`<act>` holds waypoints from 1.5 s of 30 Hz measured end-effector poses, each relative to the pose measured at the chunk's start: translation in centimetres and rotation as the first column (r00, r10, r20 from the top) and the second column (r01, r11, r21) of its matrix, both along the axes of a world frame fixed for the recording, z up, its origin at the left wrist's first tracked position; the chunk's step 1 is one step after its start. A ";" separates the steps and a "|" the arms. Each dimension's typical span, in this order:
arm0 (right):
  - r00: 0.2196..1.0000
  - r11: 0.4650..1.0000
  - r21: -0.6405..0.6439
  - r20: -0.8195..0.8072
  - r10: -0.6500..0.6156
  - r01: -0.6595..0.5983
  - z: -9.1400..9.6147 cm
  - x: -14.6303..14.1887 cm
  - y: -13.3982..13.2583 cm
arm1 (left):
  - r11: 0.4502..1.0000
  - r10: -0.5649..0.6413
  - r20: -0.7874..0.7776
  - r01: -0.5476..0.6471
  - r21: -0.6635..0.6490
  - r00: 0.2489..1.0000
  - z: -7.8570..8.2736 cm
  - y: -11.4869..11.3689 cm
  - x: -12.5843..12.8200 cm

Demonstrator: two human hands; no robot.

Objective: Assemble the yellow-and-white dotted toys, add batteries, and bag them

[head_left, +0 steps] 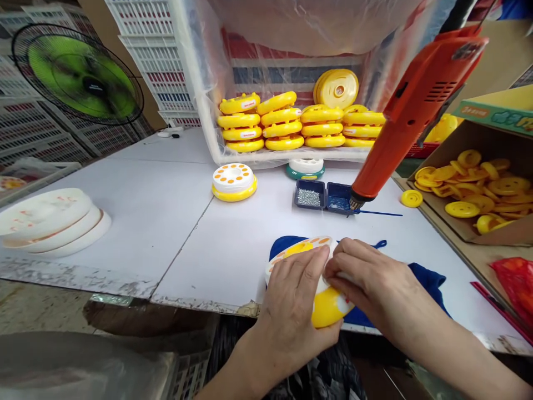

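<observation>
The yellow-and-white plastic disc (328, 308) is clamped between left hand (296, 311) and right hand (370, 278); it could be dropped if the smooth shell slips!

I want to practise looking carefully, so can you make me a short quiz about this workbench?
1. True or false: the left hand touches the yellow-and-white disc.
2. What lies in the left compartment of the dark blue box: silver bits or yellow discs?
3. What colour is the power tool hanging above the table?

Key: 1. True. 2. Silver bits. 3. Orange.
</observation>
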State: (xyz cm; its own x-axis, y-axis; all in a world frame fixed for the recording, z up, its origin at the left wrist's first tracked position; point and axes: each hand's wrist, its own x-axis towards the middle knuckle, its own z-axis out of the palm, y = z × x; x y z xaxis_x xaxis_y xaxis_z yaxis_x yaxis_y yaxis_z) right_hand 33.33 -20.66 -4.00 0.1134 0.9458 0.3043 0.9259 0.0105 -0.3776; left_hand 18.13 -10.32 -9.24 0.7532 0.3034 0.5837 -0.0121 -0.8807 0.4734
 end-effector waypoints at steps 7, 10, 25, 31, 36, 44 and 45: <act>0.987 0.996 0.056 0.142 -0.077 0.070 -0.3 -0.4 -0.6 | 1.000 0.017 0.022 -0.017 0.000 1.000 -0.2 -0.9 0.9; 0.974 0.986 0.072 0.160 -0.161 0.151 -0.2 -0.5 -0.8 | 0.999 0.050 0.005 -0.050 0.006 0.999 -0.2 -1.0 1.1; 0.871 0.929 0.011 -0.352 -0.343 0.371 -2.5 5.8 -5.5 | 0.999 0.029 -0.068 -0.028 0.014 0.997 -0.3 -0.9 0.5; 0.973 0.997 0.061 -0.230 -0.028 0.043 -0.5 0.1 -2.2 | 0.998 0.014 0.008 -0.015 0.061 1.000 -0.3 -1.2 0.9; 0.972 0.971 0.037 -0.022 -0.236 0.236 -1.4 -0.6 -1.3 | 0.995 0.054 0.041 -0.057 0.086 0.998 -0.7 -1.8 1.3; 0.959 0.959 0.020 -0.004 -0.282 0.282 -1.1 -1.1 -1.8 | 0.992 0.086 0.048 -0.090 0.093 0.995 -0.6 -2.2 1.7; 0.961 0.961 0.016 0.003 -0.276 0.276 -1.1 -1.0 -1.8 | 0.991 0.085 0.052 -0.089 0.096 0.995 -0.5 -2.2 1.7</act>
State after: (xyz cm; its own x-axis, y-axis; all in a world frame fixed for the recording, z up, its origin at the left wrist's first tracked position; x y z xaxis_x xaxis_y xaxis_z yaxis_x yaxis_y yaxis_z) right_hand 32.29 -22.51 -5.10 0.3679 0.8733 0.3194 0.8955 -0.2402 -0.3747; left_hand 19.82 -12.52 -9.78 0.6973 0.3062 0.6481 0.0463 -0.9215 0.3855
